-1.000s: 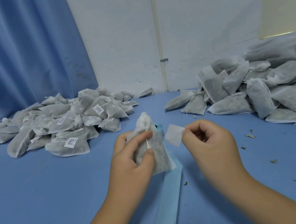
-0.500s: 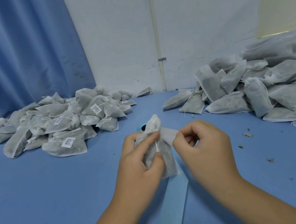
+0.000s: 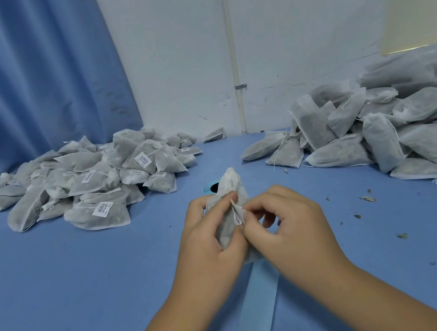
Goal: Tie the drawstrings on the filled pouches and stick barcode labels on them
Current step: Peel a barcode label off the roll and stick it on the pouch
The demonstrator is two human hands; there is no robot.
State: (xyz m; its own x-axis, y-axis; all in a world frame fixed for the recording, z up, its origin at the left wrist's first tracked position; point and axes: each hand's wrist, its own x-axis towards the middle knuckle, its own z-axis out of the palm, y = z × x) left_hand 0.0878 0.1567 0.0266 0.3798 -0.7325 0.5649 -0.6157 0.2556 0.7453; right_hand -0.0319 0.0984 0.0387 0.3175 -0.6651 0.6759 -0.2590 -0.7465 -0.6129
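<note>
Centre frame: the left hand grips a sheer white pouch, grey-green filling, neck cinched; the right hand, fingers curled, pinches its front beside the dangling drawstring.

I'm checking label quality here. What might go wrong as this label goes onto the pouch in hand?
The drawstring hangs down the pouch face right where the right hand holds the label, so it may get stuck underneath. The left hand holds the soft pouch upright, not flat, so the label may crease.
</note>
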